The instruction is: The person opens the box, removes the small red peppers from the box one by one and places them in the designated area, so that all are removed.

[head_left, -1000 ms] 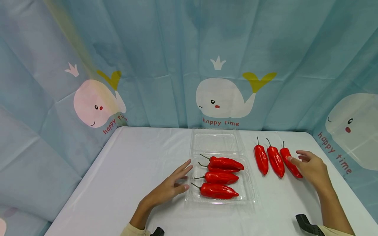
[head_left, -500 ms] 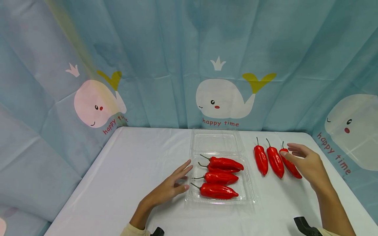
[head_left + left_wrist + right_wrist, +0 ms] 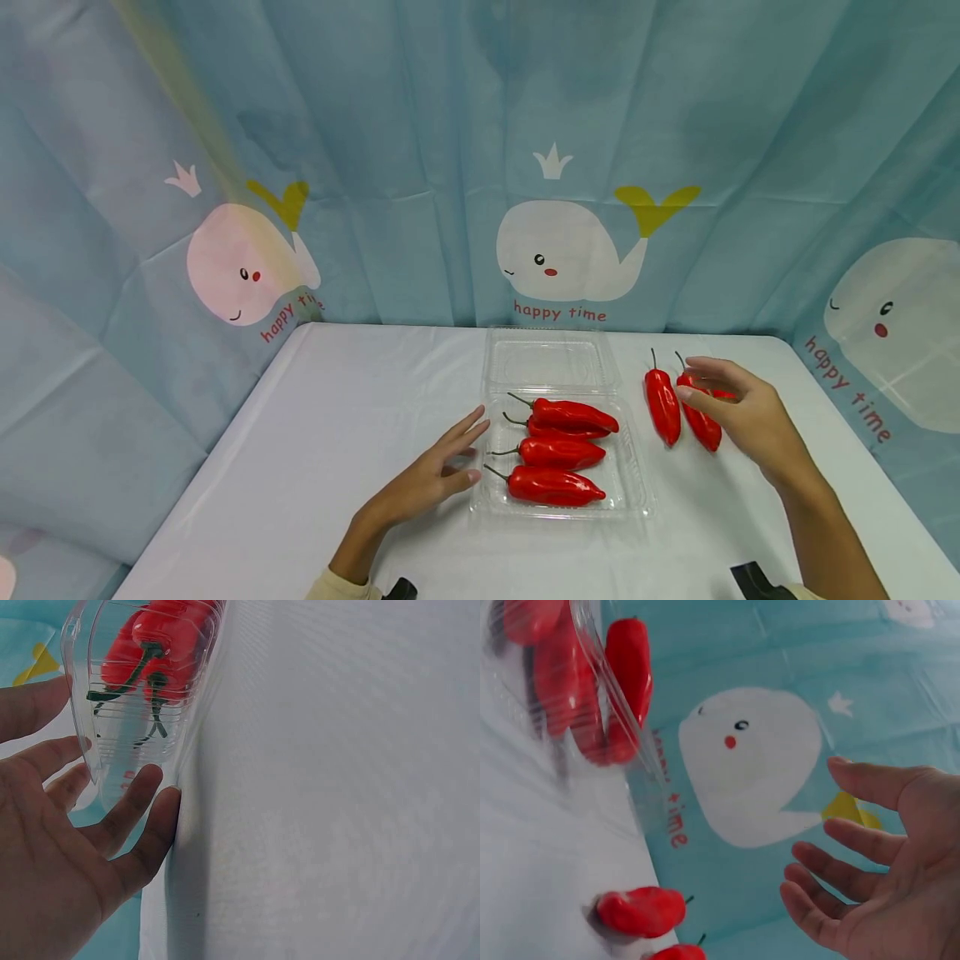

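Note:
A clear plastic clamshell box (image 3: 637, 500) lies with its lid (image 3: 551, 362) laid back, and several red peppers (image 3: 558, 487) rest in its base, stems to the left. My left hand (image 3: 427, 483) is spread beside its left side; in the left wrist view the fingertips are right at the rim. My right hand (image 3: 750, 417) hovers over loose peppers on the right, fingers relaxed with nothing between them, as the right wrist view shows. One loose pepper (image 3: 663, 408) lies left of it, a middle pepper (image 3: 705, 425) is partly covered, and a third is mostly hidden behind the hand.
A white cloth (image 3: 360, 375) covers the table. Behind and at the sides hangs a blue curtain (image 3: 420, 250) printed with whales, meeting the table's far edge. Black wrist mounts (image 3: 753, 579) show near the bottom of the head view.
My right hand has moved left and slightly up, from the rightmost loose pepper to over the middle one. The left hand, the box and the peppers stay where they were.

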Tool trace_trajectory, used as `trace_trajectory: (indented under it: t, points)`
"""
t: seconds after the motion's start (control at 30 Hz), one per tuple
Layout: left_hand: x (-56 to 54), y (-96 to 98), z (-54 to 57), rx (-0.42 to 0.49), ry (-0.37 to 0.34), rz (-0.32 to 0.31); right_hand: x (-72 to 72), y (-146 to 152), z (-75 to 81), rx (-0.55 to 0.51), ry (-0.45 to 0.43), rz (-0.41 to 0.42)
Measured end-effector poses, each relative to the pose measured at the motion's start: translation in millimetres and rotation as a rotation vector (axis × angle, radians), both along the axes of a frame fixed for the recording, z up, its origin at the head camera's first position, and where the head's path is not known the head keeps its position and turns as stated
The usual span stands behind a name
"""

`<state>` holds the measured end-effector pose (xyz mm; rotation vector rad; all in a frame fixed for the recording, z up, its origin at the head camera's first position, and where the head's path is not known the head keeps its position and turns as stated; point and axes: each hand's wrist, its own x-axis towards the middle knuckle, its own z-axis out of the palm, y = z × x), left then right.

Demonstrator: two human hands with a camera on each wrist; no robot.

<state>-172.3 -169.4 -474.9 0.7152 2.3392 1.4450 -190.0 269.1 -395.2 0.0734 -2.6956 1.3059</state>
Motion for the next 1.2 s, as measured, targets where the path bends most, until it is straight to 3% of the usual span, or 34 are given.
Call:
trace_trajectory:
  t: [0.3, 0.57, 1.2]
  points:
    - [0.0, -0.1, 0.1, 0.005, 0.006, -0.005, 7.2, -21, 4.4, -0.067, -0.025, 0.124]
    - [0.3, -0.6, 0.1, -0.013, -0.007, 0.011, 13.0, -38, 2.2, -0.143, 0.009, 0.218]
    - [-0.9, -0.5, -1.8, 0.000, -0.001, 0.002, 16.8, -74, -19.7, -0.255, -0.074, 0.407]
